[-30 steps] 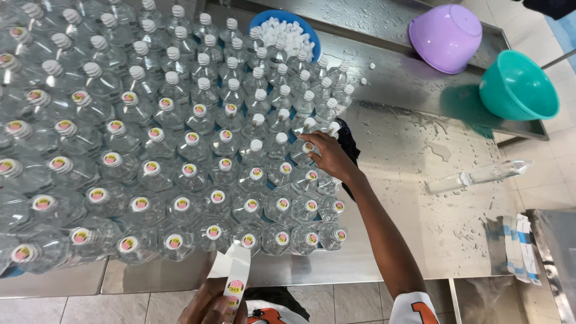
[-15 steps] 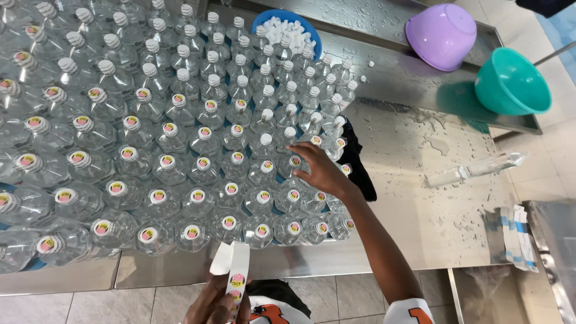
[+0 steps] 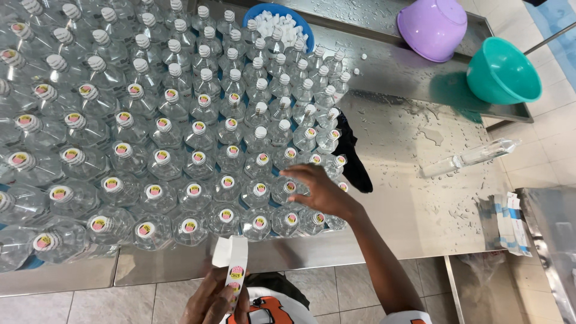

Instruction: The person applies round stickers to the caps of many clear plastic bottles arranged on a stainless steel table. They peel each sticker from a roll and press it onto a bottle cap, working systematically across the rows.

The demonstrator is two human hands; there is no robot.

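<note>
packed bottles (image 3: 180, 150) block left, wet steel table (image 3: 420, 198) open right

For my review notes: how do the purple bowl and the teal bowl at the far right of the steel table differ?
The purple bowl lies mouth down, its rounded outside up; the teal bowl is tipped, its hollow inside facing the camera. The purple bowl sits farther back on the table; the teal bowl is nearer the right edge. Both look like plain plastic bowls of similar size, away from the right hand over the bottles.

Bare forearms; white shirt (image 3: 267, 309) with seemingly orange-black print.
</note>
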